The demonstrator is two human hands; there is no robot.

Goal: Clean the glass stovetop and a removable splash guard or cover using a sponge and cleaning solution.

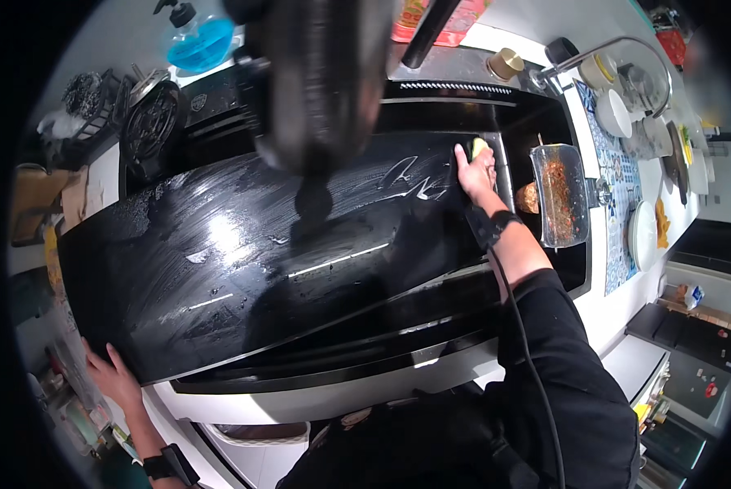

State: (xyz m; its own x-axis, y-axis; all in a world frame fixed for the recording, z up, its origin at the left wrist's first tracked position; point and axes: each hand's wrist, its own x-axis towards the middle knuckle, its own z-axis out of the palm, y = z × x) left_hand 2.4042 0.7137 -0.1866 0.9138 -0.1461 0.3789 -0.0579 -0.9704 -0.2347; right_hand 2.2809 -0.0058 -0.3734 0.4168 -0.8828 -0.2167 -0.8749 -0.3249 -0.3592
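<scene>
A large flat black panel point(341, 244), wet and streaked with foam, lies slanted over a black sink point(561, 116). My right hand point(478, 171) is closed around a yellow-green sponge point(478, 147) at the panel's far right end. At the near left corner, my left hand point(112, 373) rests against the panel's edge with its fingers apart. Small foam patches and a pale scrap lie on the wet surface. Both wrists wear black bands, and a cable runs along my right arm.
A clear strainer tray of food scraps point(561, 195) hangs at the sink's right side. Beyond it stand a curved faucet point(616, 43), bowls point(613, 113) and stacked plates point(643, 235). A blue soap bottle point(200, 46) stands at the back left. A dark blurred object hangs close overhead.
</scene>
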